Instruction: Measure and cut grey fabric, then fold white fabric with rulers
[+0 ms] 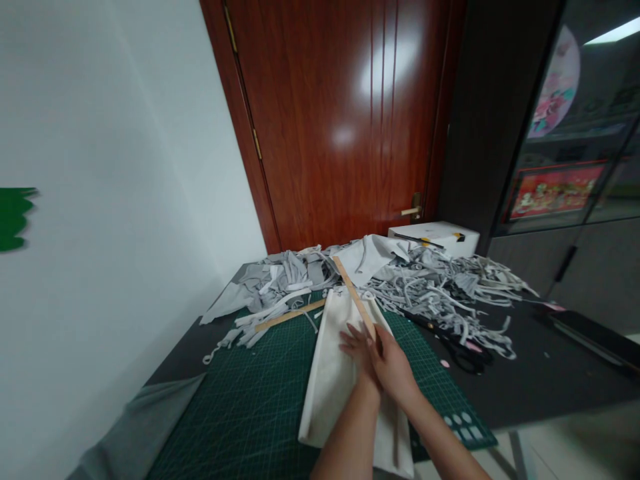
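A long piece of white fabric lies lengthwise on the green cutting mat. A wooden ruler rests along its right side, pointing away from me. My left hand lies flat on the fabric with fingers spread, just left of the ruler's near end. My right hand sits beside it, partly over the left hand, at the ruler's near end. Its fingers are hidden, so I cannot tell whether it holds anything.
Black-handled scissors lie right of the mat. A second wooden ruler and heaps of grey fabric strips cover the table's far side. A white box stands by the red door. Grey cloth hangs at the near left.
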`<state>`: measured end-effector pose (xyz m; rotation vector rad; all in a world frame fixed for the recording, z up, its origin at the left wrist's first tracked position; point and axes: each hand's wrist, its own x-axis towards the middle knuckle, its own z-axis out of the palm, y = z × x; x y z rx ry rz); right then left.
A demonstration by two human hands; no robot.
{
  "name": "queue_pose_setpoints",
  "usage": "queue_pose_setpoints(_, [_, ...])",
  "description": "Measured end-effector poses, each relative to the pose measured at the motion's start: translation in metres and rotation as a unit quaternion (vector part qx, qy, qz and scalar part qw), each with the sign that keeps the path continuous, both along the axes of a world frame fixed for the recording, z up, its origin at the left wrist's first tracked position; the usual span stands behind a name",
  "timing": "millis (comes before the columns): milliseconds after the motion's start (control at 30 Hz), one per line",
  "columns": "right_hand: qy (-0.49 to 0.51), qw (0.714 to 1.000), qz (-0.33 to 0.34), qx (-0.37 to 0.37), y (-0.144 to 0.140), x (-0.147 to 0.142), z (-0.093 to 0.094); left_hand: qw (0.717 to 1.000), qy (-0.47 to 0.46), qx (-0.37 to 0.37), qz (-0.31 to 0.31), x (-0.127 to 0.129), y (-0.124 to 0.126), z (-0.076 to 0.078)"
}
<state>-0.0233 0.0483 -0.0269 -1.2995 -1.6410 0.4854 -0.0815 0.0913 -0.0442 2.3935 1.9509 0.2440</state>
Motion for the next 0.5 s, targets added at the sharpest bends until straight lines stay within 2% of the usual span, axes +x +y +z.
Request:
queue_pose_setpoints(67, [-0.063,0.998,-0.028,-0.013,-0.004,0.006,-0.005,0.998,0.007,-0.003,0.063,-0.019,0.004,0.011])
queue_pose_setpoints(100, [-0.105,0.994,-0.033,-0.024,-0.007,0.007,-0.008,0.997,0.011,0.002,0.075,-0.03,0.005,0.016])
queue_pose_setpoints(200, [-0.27,0.96,-0.028,-0.062,-0.018,0.004,-0.017,0.999,0.022,0.02,0.045,-0.075,0.0,0.025])
queue_pose_setpoints(300, [-0.394,0.917,-0.016,-0.063,-0.024,0.001,-0.018,0.999,0.036,0.003,0.007,-0.129,-0.01,0.023])
queue_pose_setpoints(400, [-0.424,0.904,0.036,-0.042,-0.011,0.009,-0.013,0.998,0.056,0.014,0.003,-0.182,-0.018,0.02])
queue_pose_setpoints(500, [-0.421,0.902,0.089,-0.028,0.015,0.025,-0.004,0.998,0.046,0.027,0.026,-0.219,-0.024,0.02])
